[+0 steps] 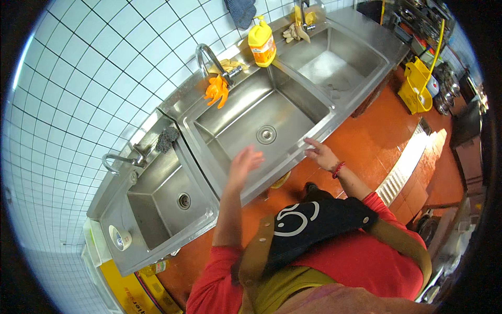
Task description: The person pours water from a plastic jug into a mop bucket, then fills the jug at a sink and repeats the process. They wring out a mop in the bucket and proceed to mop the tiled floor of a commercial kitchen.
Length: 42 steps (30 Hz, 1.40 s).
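Note:
My left hand (pixel 245 165) is slightly blurred, held over the near left part of the middle stainless steel sink (pixel 251 117), with nothing seen in it. Close to that sink's front rim is my right hand (pixel 322 156), empty, its index finger stretched out; whether it touches the rim I cannot tell. A round drain (pixel 266 134) shows in the bare basin floor between and beyond the hands. Orange rubber gloves (pixel 217 91) hang by the base of the chrome tap (pixel 211 57). On the back ledge stands a yellow pump bottle (pixel 262 43) with an orange label.
A left sink (pixel 166 196) has a dark scouring pad (pixel 167 139) at its back and a white bowl (pixel 120 238) on its left ledge. White suds lie in the right sink (pixel 329 64). A yellow mop bucket (pixel 416 86) stands on the red floor near a drain grate (pixel 404 167).

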Each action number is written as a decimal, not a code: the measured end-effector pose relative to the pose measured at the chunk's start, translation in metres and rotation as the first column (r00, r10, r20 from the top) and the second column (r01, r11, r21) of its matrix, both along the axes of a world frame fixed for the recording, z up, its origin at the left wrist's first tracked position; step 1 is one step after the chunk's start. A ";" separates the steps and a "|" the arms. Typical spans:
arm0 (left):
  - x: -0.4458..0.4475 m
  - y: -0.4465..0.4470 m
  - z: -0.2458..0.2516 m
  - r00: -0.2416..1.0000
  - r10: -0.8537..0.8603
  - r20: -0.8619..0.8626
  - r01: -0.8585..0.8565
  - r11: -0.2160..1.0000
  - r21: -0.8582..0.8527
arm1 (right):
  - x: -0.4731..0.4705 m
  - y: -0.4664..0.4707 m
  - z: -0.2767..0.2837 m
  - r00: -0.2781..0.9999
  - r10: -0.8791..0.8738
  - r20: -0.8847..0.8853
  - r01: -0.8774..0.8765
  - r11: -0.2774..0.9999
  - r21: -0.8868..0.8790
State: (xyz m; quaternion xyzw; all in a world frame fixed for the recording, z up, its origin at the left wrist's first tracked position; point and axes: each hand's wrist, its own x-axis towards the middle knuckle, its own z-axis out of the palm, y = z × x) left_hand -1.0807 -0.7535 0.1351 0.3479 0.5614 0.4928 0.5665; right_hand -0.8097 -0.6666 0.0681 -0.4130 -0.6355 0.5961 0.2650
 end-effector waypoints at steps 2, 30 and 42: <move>-0.001 0.024 0.008 0.996 -0.051 -0.072 0.055 0.997 0.060 | 0.005 0.041 0.010 0.999 -0.037 0.037 0.035 0.997 0.068; -0.002 0.104 0.020 0.773 0.629 0.083 -0.634 0.772 0.050 | -0.256 0.679 0.129 0.993 0.001 0.115 -0.068 0.817 0.573; -0.083 0.250 0.133 0.718 0.571 -0.398 -0.310 0.775 0.551 | -0.123 0.557 0.242 0.965 0.212 -0.154 -0.017 0.636 0.772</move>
